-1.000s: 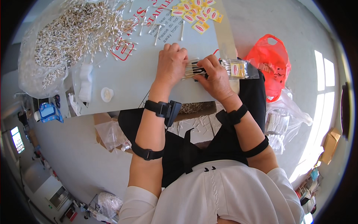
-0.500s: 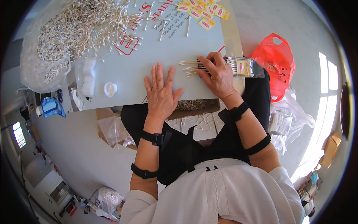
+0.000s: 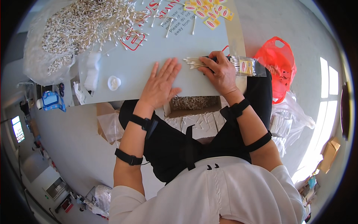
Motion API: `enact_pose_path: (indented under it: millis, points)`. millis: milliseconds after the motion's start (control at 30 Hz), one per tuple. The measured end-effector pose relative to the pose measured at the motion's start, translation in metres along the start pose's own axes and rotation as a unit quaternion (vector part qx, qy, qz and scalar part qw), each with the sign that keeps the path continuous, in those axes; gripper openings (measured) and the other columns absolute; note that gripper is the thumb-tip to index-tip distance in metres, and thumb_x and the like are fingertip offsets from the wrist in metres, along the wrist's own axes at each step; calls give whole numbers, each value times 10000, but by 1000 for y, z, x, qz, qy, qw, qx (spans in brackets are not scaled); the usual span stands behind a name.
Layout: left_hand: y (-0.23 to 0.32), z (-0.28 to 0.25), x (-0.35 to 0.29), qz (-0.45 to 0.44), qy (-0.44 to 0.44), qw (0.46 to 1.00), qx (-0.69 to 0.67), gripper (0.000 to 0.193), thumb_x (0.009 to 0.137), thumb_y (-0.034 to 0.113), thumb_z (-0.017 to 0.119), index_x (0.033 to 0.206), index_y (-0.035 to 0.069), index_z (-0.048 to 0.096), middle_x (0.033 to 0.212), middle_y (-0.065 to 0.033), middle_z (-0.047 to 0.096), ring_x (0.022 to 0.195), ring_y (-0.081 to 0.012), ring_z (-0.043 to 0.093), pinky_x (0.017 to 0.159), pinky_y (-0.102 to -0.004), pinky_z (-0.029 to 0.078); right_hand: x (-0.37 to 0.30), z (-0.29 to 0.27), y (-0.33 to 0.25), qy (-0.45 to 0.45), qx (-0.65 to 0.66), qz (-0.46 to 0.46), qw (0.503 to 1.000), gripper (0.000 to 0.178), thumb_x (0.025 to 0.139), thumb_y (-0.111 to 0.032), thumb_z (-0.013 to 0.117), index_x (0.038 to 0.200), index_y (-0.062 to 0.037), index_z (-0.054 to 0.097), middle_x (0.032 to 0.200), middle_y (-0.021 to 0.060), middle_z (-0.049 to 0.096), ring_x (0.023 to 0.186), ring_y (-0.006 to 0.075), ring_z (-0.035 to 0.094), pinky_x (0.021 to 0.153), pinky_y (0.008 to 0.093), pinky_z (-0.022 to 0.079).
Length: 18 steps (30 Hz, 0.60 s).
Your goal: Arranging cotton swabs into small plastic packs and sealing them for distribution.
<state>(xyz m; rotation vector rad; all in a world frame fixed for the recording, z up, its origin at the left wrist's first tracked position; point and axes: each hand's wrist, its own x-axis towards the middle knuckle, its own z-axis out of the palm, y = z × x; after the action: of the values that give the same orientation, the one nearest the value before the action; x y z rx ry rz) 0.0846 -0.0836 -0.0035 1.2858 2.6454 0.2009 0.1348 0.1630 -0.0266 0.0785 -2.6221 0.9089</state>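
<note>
My left hand (image 3: 161, 83) rests palm down on the pale table top (image 3: 130, 80), fingers stretched out and nothing in it. To its right, my right hand (image 3: 219, 73) pinches a small bundle of cotton swabs (image 3: 192, 62), whose white tips stick out leftward past my fingers. Just beyond that hand, at the table's right edge, lies a clear packet of cotton swabs (image 3: 238, 65) with a yellow label card (image 3: 246, 66). My fingers hide the middle of the bundle, so I cannot tell whether it touches the packet.
A big heap of cotton swabs (image 3: 85, 26) spills from a clear bag at the far left. Yellow label cards (image 3: 212, 23) lie far right. A small white dish (image 3: 114, 83) and white stack (image 3: 92, 72) sit left. Beneath the edge is a cardboard box (image 3: 194, 106); a red bag (image 3: 274, 67) hangs right.
My left hand has slid slightly on the table, its fingers drawn closer together and tilted rightward. The right hand stays at the swab bundle, whose tips now sit closer together. The view has shifted a little.
</note>
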Motion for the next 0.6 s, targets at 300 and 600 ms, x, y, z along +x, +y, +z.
enact_pose_path:
  millis: [300, 600]
  points:
    - [3, -29, -60, 17, 102, 984, -147, 209, 889, 187, 639, 1028, 33, 619, 1136, -128, 610, 1102, -314, 563, 950, -442, 422, 0, 1, 0, 5, 11, -1, 1000, 280, 752, -250, 775, 1007, -147, 720, 955, 40, 577, 814, 241, 625, 675, 358, 517]
    - [-227, -62, -118, -453, 227, 862, 21, 285, 761, 116, 739, 1039, 86, 688, 1004, -140, 644, 969, -316, 627, 860, -398, 498, 3, 2, -6, 4, 30, 3, 1000, 293, 728, -168, 795, 1008, -118, 729, 911, 27, 563, 713, 202, 588, 631, 332, 494]
